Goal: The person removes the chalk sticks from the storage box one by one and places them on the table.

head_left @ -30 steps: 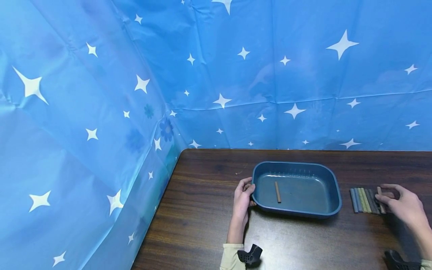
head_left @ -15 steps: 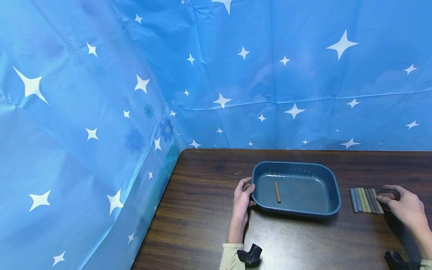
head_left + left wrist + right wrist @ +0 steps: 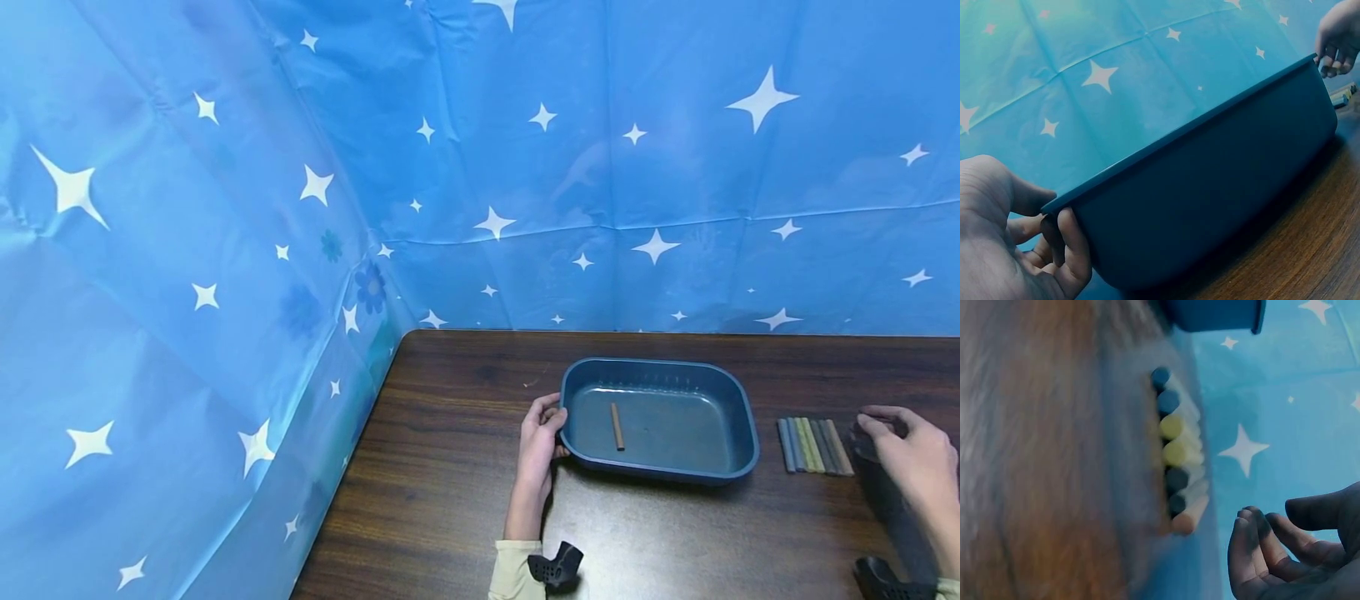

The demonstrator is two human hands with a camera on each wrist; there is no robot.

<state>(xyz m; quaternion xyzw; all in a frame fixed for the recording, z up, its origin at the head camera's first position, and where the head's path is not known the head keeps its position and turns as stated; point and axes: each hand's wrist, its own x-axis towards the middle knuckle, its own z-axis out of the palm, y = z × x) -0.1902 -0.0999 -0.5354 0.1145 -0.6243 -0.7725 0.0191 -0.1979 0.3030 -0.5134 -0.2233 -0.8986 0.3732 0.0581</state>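
A blue rectangular basin (image 3: 660,421) stands on the table with one brown-orange chalk stick (image 3: 617,427) lying in its left part. My left hand (image 3: 537,437) grips the basin's left rim. In the left wrist view, that hand's thumb (image 3: 1025,197) lies over the rim and its fingers are curled below it. To the right of the basin lies a row of chalk sticks (image 3: 815,446), side by side in blue, yellow, dark grey and orange-brown. Just right of this row, apart from it, hovers my right hand (image 3: 911,450), its fingers loosely bent and holding nothing.
The dark wooden table (image 3: 450,483) has its left edge beside a blue star-patterned sheet (image 3: 187,333). More of this sheet hangs behind the table's back edge. A black strap mount (image 3: 557,565) sits at the left wrist, another (image 3: 888,579) at the right.
My right hand has let go of the orange-brown chalk stick at the right end of the row and drawn away to the right. My left hand and the basin have stayed put.
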